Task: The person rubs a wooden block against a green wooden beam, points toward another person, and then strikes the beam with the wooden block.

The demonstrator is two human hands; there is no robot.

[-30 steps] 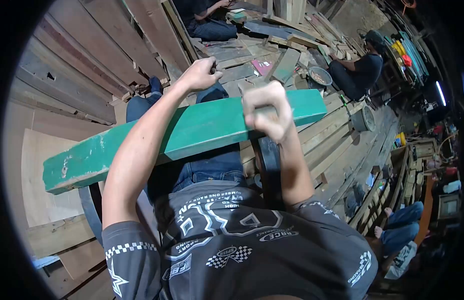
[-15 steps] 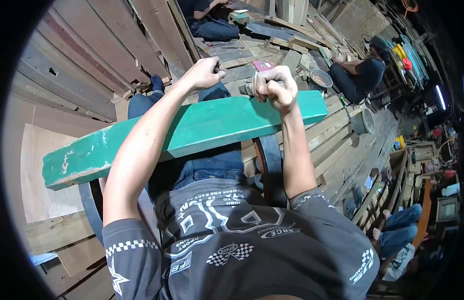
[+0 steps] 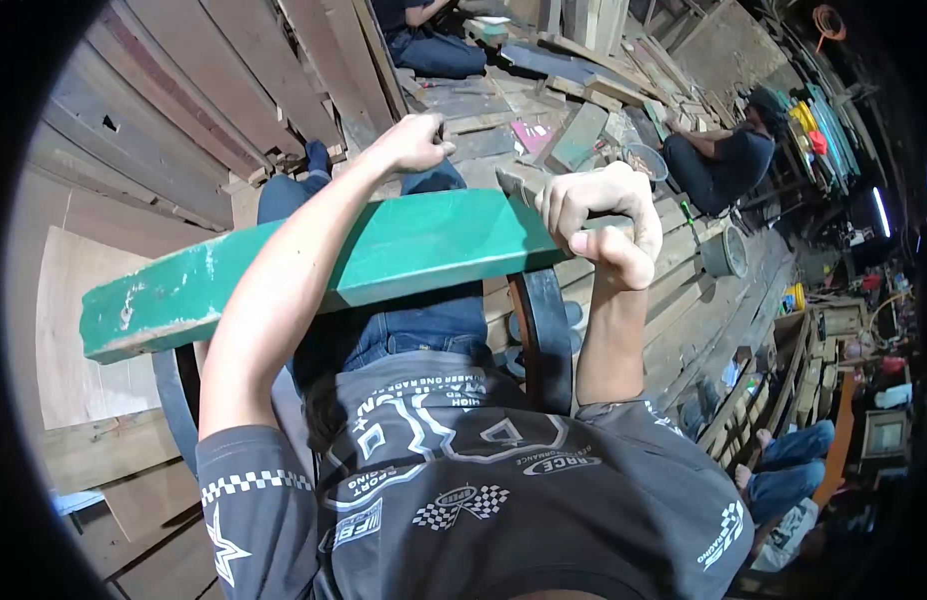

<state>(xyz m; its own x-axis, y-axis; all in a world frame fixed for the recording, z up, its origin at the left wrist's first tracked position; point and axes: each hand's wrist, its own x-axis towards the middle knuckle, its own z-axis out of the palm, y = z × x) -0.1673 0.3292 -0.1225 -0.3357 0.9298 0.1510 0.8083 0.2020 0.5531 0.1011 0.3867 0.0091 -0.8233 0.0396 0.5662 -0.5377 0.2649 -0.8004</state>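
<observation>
A long green-painted wooden beam lies across my lap, its paint scuffed at the left end. My right hand is curled over its right end, which the hand partly covers. Under those fingers shows a grey-brown block-like piece, resting along the beam's far edge; its exact kind is hidden. My left forearm crosses over the beam. Beyond the far edge, my left hand is closed in a fist near my knee, and whatever it may hold is out of sight.
Wooden boards lean at the left. A grey bucket stands on the plank floor at the right. One person sits beyond it, another at the top. Timber offcuts and a pink packet lie ahead.
My right hand has moved right and toward me along the beam, to its right end, and the grey-brown piece has shifted right with it. My left hand has hardly moved.
</observation>
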